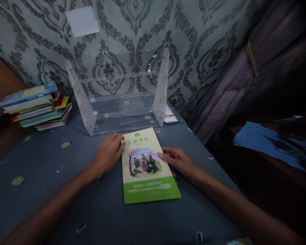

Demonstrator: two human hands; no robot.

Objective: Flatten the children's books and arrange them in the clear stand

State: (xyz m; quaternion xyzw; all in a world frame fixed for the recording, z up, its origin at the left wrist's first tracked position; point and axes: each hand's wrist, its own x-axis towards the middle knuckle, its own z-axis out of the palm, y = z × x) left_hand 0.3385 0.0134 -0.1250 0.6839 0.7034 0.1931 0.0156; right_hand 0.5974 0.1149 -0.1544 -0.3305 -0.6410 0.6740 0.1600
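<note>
A book (pixel 142 163) with a cream cover, a painted scene of seated figures and a green lower band lies face up, slightly turned, in front of me. At its upper left edge is my left hand (pixel 110 150), with curled fingers and thumb closed on the border. My right hand (pixel 180 160) grips the opposite edge, thumb on the cover and the other fingers partly hidden below. Just beyond the book stands a clear acrylic rack (pixel 122 102) with stepped shelves and no books on them.
A stack of books (pixel 40 105) sits on the left of the dark blue tablecloth (pixel 61 197). A partly blurred white item (pixel 170 115) lies by the rack's right side. Patterned wallpaper (pixel 135 37) rises behind, and a tied curtain (pixel 234 81) hangs beyond the table's right edge.
</note>
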